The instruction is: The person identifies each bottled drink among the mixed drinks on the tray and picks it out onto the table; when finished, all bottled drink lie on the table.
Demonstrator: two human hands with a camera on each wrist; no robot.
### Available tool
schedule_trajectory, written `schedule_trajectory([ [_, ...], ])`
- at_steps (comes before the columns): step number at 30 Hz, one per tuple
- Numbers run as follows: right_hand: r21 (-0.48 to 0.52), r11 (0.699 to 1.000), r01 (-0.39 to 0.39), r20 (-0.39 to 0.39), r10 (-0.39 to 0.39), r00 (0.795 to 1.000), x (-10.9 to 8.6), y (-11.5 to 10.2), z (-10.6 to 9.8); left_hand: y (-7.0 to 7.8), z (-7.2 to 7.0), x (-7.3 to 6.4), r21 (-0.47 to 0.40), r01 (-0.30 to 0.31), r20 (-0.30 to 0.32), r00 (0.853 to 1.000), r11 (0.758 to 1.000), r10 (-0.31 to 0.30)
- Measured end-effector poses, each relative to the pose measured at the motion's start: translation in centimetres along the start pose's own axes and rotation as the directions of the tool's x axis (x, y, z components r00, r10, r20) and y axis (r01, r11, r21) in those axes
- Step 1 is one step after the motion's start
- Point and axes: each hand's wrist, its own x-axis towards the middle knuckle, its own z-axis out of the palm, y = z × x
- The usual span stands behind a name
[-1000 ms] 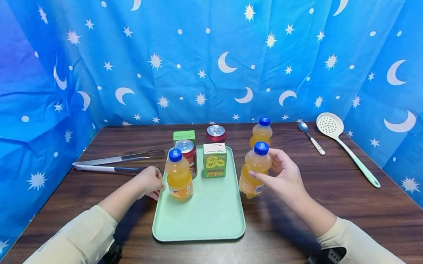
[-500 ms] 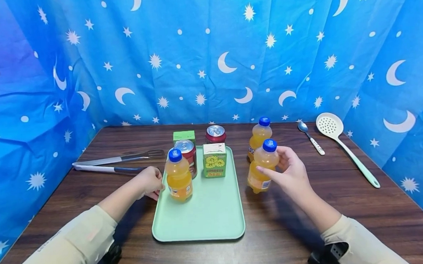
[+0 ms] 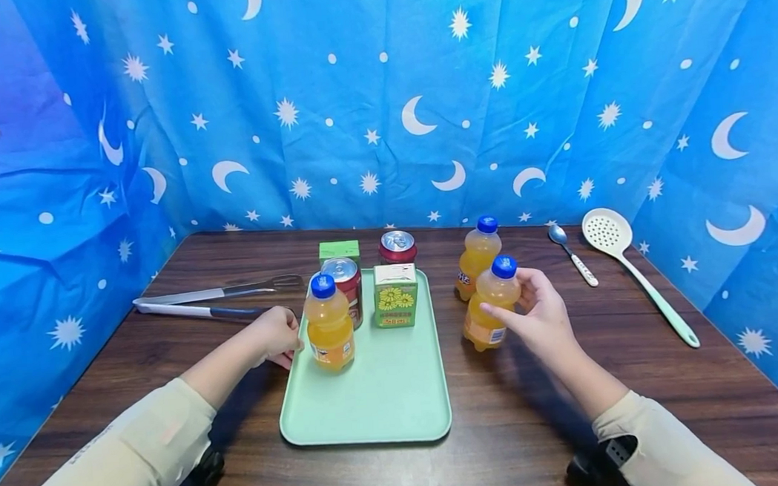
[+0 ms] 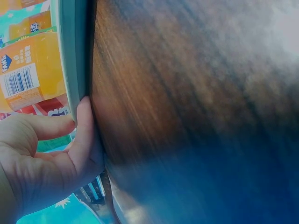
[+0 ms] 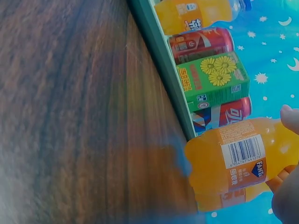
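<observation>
My left hand [image 3: 279, 337] pinches the left rim of the pale green tray [image 3: 385, 403] between thumb and fingers, as the left wrist view also shows. An orange soda bottle [image 3: 330, 339] with a blue cap stands upright on the tray near that hand. Behind it is a red soda can [image 3: 344, 272], and right of that a green drink carton [image 3: 395, 302] with yellow flowers. Right of the tray, my right hand [image 3: 542, 315] holds a second orange soda bottle [image 5: 229, 156] around its upper part, its base close over the table. A third soda bottle [image 3: 480, 252] stands just behind it.
Another red can [image 3: 397, 248] and a green box [image 3: 338, 250] stand at the back, partly hidden. Metal tongs [image 3: 211, 295] lie left of the tray. On the far right lie a small spoon [image 3: 572, 254] and a slotted skimmer [image 3: 638, 272]. A blue curtain [image 3: 379, 87] encloses the table.
My right hand has moved right, away from the tray's edge and slightly back, with the soda bottle. My left hand and the tray have stayed in place.
</observation>
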Motion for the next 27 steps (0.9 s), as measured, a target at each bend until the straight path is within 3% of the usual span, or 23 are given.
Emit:
schedule_trajectory([
  [7, 0.004, 1.0, -0.016, -0.018, 0.016, 1.0, 0.3, 2.1, -0.2, 0.1, -0.2, 0.0, 0.0, 0.006, -0.003, 1.0, 1.0, -0.006],
  [27, -0.043, 0.997, -0.06, -0.043, 0.058, 0.997, 0.4, 2.7, -0.3, 0.0, 0.0, 0.1, 0.013, 0.014, -0.004, 1.0, 1.0, -0.013],
])
